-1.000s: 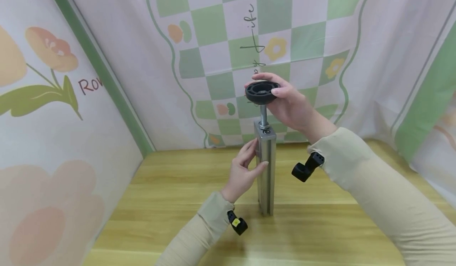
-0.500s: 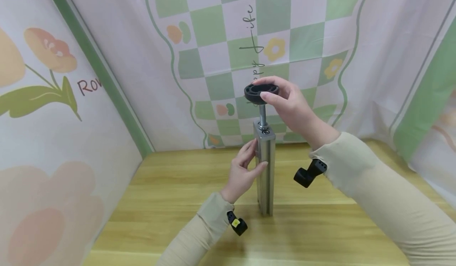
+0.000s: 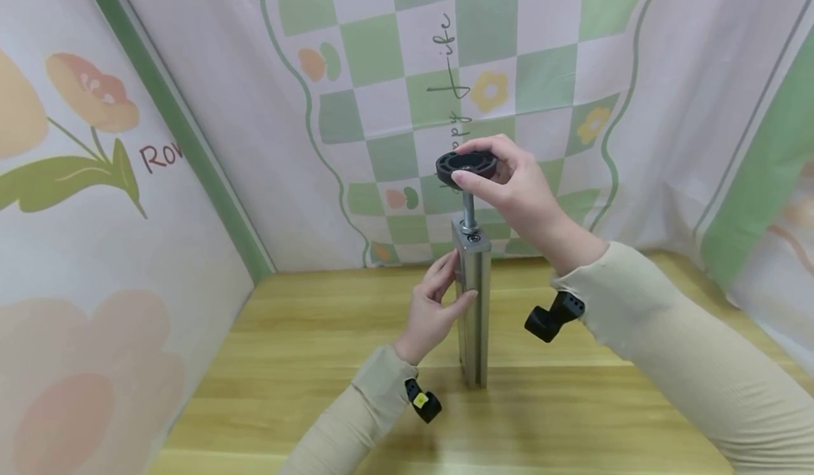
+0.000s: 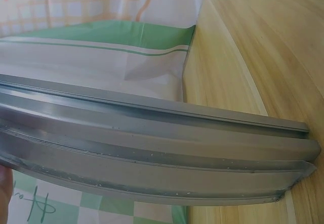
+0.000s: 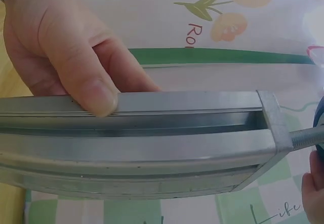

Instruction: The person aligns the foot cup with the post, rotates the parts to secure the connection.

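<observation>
An aluminium extrusion profile [image 3: 482, 319] stands upright on the wooden table, capped by a metal end plate [image 3: 475, 243]. Out of the plate rises a threaded rod [image 3: 468, 210], topped by a black round levelling foot [image 3: 446, 169] with its hollow side up. My right hand [image 3: 524, 189] pinches this foot, thumb across its near rim and fingers around the far rim. Lower down, my left hand [image 3: 432, 316] grips the profile from the left; its thumb [image 5: 98, 95] lies along a slotted edge in the right wrist view. The left wrist view shows the profile's grooves [image 4: 152, 148] down to the tabletop.
The wooden table [image 3: 305, 362] reaches back to a hanging cloth with green checks [image 3: 375, 107]. Another printed cloth [image 3: 95, 249] closes off the left side. Black camera mounts sit on both wrists, the right mount [image 3: 553, 316] hanging beside the profile.
My right thumb has slid from the foot's right side to its near rim, and the wrist has turned and dropped slightly. The left hand and the profile stay in place.
</observation>
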`<act>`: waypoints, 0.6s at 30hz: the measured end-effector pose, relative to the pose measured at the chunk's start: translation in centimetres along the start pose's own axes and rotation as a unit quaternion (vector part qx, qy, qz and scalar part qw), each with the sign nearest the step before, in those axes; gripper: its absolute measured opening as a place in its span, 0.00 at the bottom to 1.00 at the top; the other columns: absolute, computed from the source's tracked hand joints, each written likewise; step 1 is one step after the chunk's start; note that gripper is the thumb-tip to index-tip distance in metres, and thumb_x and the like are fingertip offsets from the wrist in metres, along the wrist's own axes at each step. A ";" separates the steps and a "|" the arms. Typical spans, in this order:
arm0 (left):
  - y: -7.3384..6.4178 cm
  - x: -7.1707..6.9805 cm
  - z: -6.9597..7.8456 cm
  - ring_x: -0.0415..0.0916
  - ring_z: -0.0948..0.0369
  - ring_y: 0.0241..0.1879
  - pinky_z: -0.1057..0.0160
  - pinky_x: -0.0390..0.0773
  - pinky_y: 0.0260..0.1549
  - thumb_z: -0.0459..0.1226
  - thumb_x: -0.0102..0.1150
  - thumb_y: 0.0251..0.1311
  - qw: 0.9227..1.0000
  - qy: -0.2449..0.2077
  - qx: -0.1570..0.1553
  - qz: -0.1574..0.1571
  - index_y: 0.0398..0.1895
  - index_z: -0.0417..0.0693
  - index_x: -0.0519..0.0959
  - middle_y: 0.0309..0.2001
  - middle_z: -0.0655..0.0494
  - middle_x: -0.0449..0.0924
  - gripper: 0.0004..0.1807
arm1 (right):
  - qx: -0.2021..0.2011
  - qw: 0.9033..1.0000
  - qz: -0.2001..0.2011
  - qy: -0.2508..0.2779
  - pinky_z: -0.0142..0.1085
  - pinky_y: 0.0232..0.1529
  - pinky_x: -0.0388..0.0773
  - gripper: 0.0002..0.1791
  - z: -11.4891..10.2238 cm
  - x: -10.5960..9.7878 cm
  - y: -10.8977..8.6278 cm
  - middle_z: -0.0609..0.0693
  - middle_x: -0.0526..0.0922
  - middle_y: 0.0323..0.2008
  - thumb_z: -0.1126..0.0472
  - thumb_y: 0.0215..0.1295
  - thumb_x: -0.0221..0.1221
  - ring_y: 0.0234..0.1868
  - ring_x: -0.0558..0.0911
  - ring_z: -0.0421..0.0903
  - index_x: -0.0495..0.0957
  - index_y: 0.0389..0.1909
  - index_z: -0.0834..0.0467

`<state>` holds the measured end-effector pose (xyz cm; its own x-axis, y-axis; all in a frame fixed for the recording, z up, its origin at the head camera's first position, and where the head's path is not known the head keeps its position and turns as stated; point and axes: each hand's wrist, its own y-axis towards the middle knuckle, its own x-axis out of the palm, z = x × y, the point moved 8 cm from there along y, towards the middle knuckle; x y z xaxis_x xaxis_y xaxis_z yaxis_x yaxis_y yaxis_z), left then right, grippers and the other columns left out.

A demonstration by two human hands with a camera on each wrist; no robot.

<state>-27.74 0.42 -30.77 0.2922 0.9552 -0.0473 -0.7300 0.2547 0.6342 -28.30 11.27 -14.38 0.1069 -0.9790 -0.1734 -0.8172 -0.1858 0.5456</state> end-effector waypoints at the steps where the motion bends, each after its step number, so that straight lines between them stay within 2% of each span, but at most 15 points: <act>1: 0.0 0.0 0.0 0.65 0.41 0.62 0.59 0.70 0.64 0.20 0.57 0.56 1.000 -0.001 -0.001 0.001 0.64 0.25 0.59 0.65 0.31 0.60 0.32 | 0.000 1.000 0.007 -0.015 0.22 0.36 0.78 0.16 -0.1 -0.1 0.0 0.48 0.71 0.48 0.65 0.60 0.60 0.40 0.77 0.41 0.74 0.50 0.62; 5: -0.1 0.0 0.0 0.64 0.40 0.63 0.60 0.68 0.65 0.20 0.57 0.56 1.000 -0.001 -0.001 0.003 0.64 0.25 0.59 0.65 0.31 0.60 0.31 | 0.006 0.997 0.041 -0.067 0.21 0.33 0.78 0.21 -0.3 -0.2 -0.1 0.47 0.68 0.49 0.62 0.58 0.64 0.39 0.76 0.41 0.71 0.50 0.63; 9: 0.0 0.0 -0.1 0.63 0.40 0.64 0.63 0.66 0.66 0.19 0.57 0.55 1.000 0.000 -0.002 0.003 0.64 0.26 0.59 0.66 0.31 0.60 0.32 | -0.001 0.992 0.080 -0.102 0.21 0.36 0.77 0.23 -0.4 -0.2 -0.2 0.47 0.66 0.45 0.61 0.54 0.67 0.39 0.74 0.41 0.70 0.47 0.64; 14: 0.0 0.1 -0.3 0.63 0.40 0.64 0.64 0.66 0.66 0.19 0.57 0.55 1.000 -0.002 -0.005 -0.001 0.65 0.26 0.59 0.66 0.31 0.59 0.33 | -0.024 0.983 0.122 -0.132 0.22 0.36 0.74 0.25 -0.8 -0.2 -0.4 0.45 0.64 0.40 0.59 0.50 0.71 0.38 0.71 0.42 0.70 0.44 0.66; 18: 0.0 0.1 -0.3 0.62 0.40 0.64 0.63 0.65 0.66 0.18 0.56 0.55 1.000 -0.002 -0.004 -0.002 0.65 0.26 0.59 0.66 0.31 0.59 0.33 | -0.039 0.980 0.139 -0.138 0.23 0.36 0.73 0.26 -1.1 -0.1 -0.6 0.44 0.64 0.38 0.59 0.49 0.72 0.38 0.69 0.40 0.70 0.42 0.66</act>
<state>-27.92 0.57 -30.97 0.2977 0.9535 -0.0477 -0.7331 0.2603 0.6283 -27.22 11.39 -13.82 -0.2801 -0.9348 -0.2183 -0.7464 0.0690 0.6619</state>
